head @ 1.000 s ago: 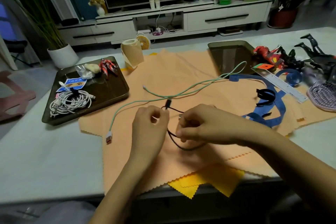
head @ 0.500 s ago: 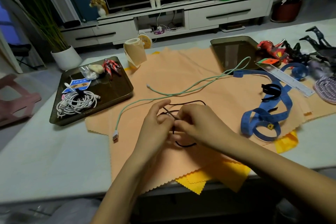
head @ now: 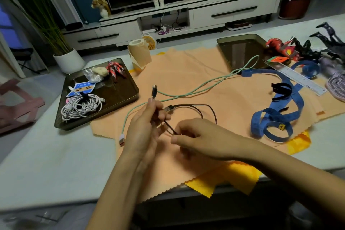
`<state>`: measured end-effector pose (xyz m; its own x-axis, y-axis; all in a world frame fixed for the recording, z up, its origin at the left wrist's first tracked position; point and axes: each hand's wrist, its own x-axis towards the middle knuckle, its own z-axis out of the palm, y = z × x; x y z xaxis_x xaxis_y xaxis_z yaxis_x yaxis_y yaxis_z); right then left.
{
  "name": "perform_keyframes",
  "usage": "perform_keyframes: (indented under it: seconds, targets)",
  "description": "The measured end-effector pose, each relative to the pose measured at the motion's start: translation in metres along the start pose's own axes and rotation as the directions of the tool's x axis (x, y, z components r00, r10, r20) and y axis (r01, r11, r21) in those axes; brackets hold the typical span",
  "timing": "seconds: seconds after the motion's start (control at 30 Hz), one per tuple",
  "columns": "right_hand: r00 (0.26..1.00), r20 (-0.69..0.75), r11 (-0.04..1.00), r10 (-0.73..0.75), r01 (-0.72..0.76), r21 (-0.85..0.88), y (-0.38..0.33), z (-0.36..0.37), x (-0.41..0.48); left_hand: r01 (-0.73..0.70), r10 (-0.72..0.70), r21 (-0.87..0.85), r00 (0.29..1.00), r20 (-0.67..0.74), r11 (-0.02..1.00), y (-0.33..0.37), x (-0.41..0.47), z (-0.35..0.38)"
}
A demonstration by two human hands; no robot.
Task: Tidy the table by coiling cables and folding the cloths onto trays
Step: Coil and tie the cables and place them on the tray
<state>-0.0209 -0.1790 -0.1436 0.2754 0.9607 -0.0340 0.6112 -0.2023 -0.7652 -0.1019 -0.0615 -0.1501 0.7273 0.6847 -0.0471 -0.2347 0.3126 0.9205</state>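
Orange cloth [head: 186, 73] over pale table [head: 46, 164]. Left hand [head: 143, 130] pinches black cable [head: 205, 107] below plug; right hand [head: 201, 140] pinches near loop. Cable looks thin, light, springy; best held at crossing.

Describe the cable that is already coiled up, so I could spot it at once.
Look to the dark tray on the left side of the table. In its near corner, just below a blue card printed with eyes, lies the white cable. Unlike the green cable and black cable strung out over the orange cloth, it is wound into a tidy bundle.
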Motion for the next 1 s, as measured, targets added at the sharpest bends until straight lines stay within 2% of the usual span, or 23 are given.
perform_keyframes:
  seconds: [0.07,0.13,0.2,0.27,0.33,0.4,0.43,0.47,0.5,0.53,0.6,0.67,0.73,0.83,0.9,1.0]
  targets:
    - [0.998,0.021,0.997,-0.057,0.057,0.044,0.002,-0.008,0.002,0.008,-0.010,-0.071,1.000,-0.019,0.997,0.010,0.001,-0.006]
    - [0.998,0.005,0.993,-0.062,0.061,0.102,0.007,-0.018,0.006,0.077,-0.076,-0.361,0.997,0.017,0.929,0.023,0.002,-0.016]
    - [0.999,0.017,0.990,-0.043,0.040,0.133,0.015,-0.028,0.009,0.210,-0.138,-0.653,0.977,0.160,0.727,0.036,0.001,-0.031]
    - [1.000,0.012,0.997,-0.012,0.011,0.081,0.023,-0.037,0.012,0.381,-0.155,-0.743,0.921,0.358,0.550,0.046,-0.001,-0.045]
    - [0.994,-0.104,0.999,0.015,-0.019,-0.038,0.030,-0.044,0.017,0.453,-0.182,-0.669,0.881,0.436,0.589,0.053,-0.002,-0.052]
    - [0.959,-0.284,0.991,0.003,-0.041,-0.128,0.033,-0.044,0.024,0.500,-0.274,-0.467,0.839,0.470,0.729,0.052,-0.006,-0.043]
    - [0.928,-0.372,0.986,-0.019,-0.044,-0.160,0.031,-0.041,0.028,0.503,-0.343,-0.333,0.833,0.435,0.798,0.046,-0.008,-0.034]
    - [0.892,-0.450,0.981,-0.046,-0.044,-0.188,0.029,-0.036,0.032,0.459,-0.385,-0.199,0.866,0.320,0.866,0.035,-0.009,-0.023]
    - [0.855,-0.513,0.979,-0.073,-0.036,-0.200,0.024,-0.030,0.034,0.387,-0.364,-0.090,0.910,0.197,0.918,0.022,-0.009,-0.014]
    - [0.824,-0.557,0.980,-0.101,-0.013,-0.197,0.019,-0.023,0.035,0.311,-0.307,-0.040,0.948,0.088,0.949,0.009,-0.009,-0.005]
    - [0.785,-0.597,0.978,-0.167,0.053,-0.204,0.008,-0.009,0.033,0.205,-0.205,-0.009,0.978,-0.025,0.979,-0.010,-0.009,0.009]
    - [0.749,-0.604,0.947,-0.273,0.100,-0.305,-0.001,0.007,0.026,0.147,-0.148,-0.021,0.981,-0.124,0.989,-0.015,-0.007,0.013]
    - [0.724,-0.558,0.875,-0.406,0.133,-0.465,-0.007,0.018,0.019,0.121,-0.140,-0.115,0.975,-0.171,0.986,-0.012,-0.003,0.009]
    - [0.808,-0.331,0.703,-0.488,0.139,-0.697,-0.008,0.031,0.013,0.204,-0.233,-0.267,0.969,-0.078,0.942,-0.004,0.001,0.002]
    - [0.848,-0.228,0.698,-0.479,0.210,-0.685,-0.004,0.037,0.012,0.230,-0.258,-0.340,0.965,-0.040,0.912,0.004,0.007,-0.008]
    - [0.852,-0.191,0.760,-0.488,0.307,-0.573,-0.003,0.035,0.010,0.137,-0.180,-0.495,0.983,-0.039,0.858,0.024,0.010,-0.027]
